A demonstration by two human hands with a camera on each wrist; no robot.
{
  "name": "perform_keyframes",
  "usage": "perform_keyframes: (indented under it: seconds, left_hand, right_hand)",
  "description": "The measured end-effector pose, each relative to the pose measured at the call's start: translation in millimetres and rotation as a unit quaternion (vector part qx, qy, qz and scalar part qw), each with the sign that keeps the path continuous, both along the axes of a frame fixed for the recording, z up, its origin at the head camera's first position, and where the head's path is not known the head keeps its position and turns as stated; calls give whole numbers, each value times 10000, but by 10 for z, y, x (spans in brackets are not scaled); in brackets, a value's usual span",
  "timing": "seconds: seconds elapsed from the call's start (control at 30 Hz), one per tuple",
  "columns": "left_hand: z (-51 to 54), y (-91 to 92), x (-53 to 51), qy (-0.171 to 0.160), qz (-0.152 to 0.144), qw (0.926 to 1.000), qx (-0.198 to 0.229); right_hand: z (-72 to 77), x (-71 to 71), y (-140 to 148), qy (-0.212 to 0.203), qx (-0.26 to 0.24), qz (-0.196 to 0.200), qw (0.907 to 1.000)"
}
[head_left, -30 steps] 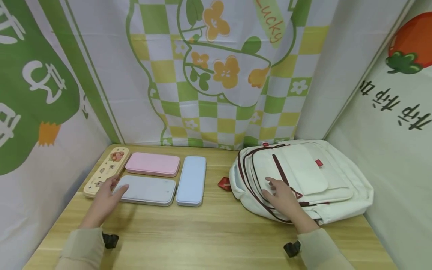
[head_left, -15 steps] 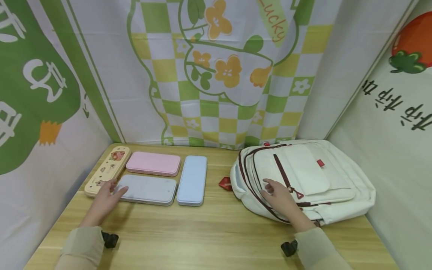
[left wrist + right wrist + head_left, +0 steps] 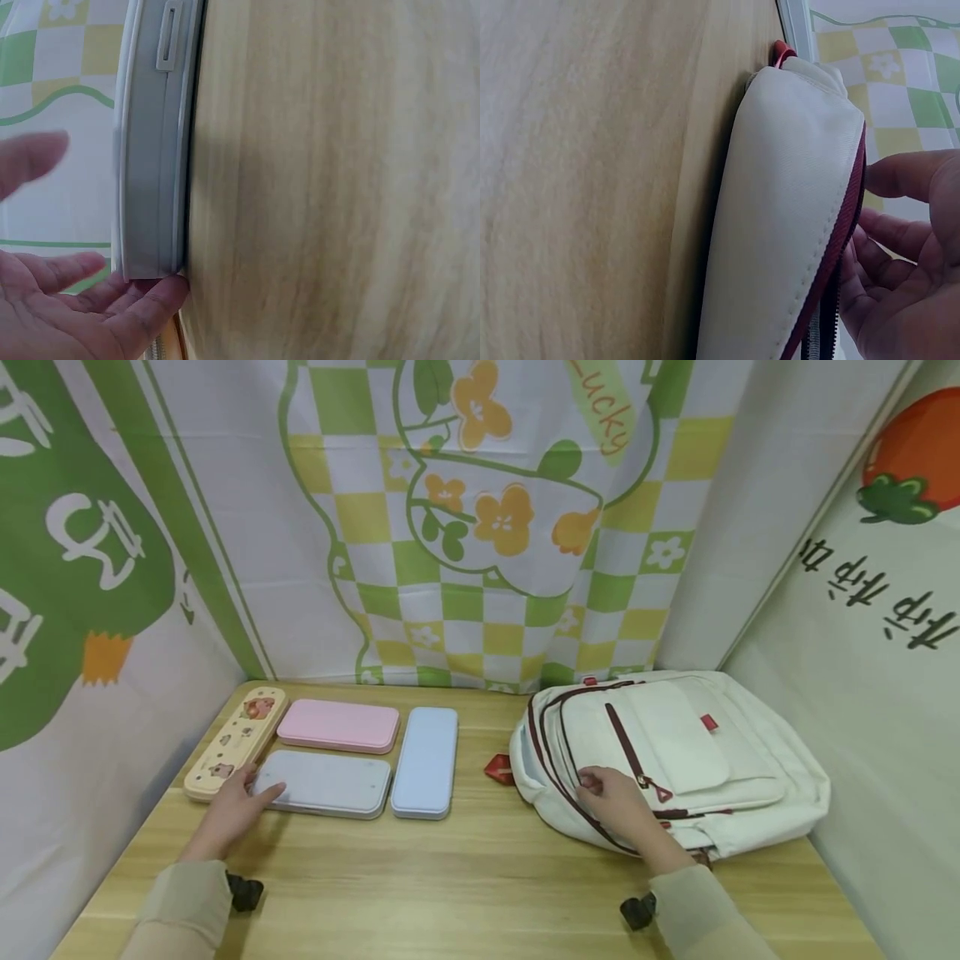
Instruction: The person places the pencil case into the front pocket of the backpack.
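Observation:
In the head view, my left hand (image 3: 237, 810) rests at the near left end of a white pencil case (image 3: 322, 782). The left wrist view shows its fingers touching the end of that case (image 3: 154, 187), while the thumb stands apart. A yellow pencil case (image 3: 236, 743) with cartoon prints lies just beyond this hand. On the right, my right hand (image 3: 618, 806) bends its fingers at the open zipped edge of a white backpack (image 3: 675, 735). In the right wrist view, thumb and fingers grip at the dark red trim (image 3: 840, 225); some fingertips are hidden.
A pink pencil case (image 3: 340, 725) lies behind the white one, and a light blue pencil case (image 3: 425, 762) stands lengthwise to its right. A red tab (image 3: 498, 768) sticks out from the backpack's left side. Printed curtains (image 3: 480, 527) enclose the wooden table (image 3: 450, 885).
My right hand has moved slightly lower and left, its fingers curling in onto the backpack's edge. The left hand stays nearly still beside the white pencil case.

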State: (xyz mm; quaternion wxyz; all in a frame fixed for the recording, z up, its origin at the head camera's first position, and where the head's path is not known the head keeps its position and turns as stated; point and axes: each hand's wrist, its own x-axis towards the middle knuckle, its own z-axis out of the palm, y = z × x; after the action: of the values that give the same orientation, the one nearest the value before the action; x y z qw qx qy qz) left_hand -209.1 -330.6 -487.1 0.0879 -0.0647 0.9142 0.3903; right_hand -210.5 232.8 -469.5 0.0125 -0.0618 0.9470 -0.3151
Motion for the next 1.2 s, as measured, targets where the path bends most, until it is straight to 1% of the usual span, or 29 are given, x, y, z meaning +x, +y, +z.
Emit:
perform_keyframes:
  seconds: [0.13,0.27,0.43,0.5,0.63,0.77,0.87,0.97,1.07,1.13,1.2]
  left_hand:
    - [-12,-2,-11,-212,83,9997,-83]
    - [-43,-1,-32,-242,169,9995,-142]
    - [-36,8,-76,-222,91,9995,-207]
    - [-22,13,-85,-227,64,9996,-173]
    - [-5,25,-99,-299,88,9994,-114]
    - [-57,32,-131,-313,177,9993,128]
    - [-95,48,-134,-319,346,9979,455]
    - [-102,67,-99,-291,524,9951,791]
    - [-113,83,-49,-211,630,9924,1039]
    - [-117,96,-15,-115,738,9911,1101]
    - [-123,108,12,-9,821,9910,1058]
  right_hand:
    - [-6,-1,-13,138,14,-109,9998]
    - [-29,-21,-26,250,82,-225,9994]
    - [-73,-42,-34,402,122,-391,9984]
    - [-87,-47,-34,414,129,-427,9981]
    - [-110,-62,-23,283,174,-497,9982]
    - [-127,-63,-7,196,188,-505,9984]
    - [-151,-57,1,213,133,-526,9983]
    - [-162,-47,-4,230,78,-530,9983]
    - [-165,-37,-13,239,64,-499,9985]
    - [-164,-31,-15,232,50,-470,9986]
    - [-160,-26,-12,232,35,-433,9988]
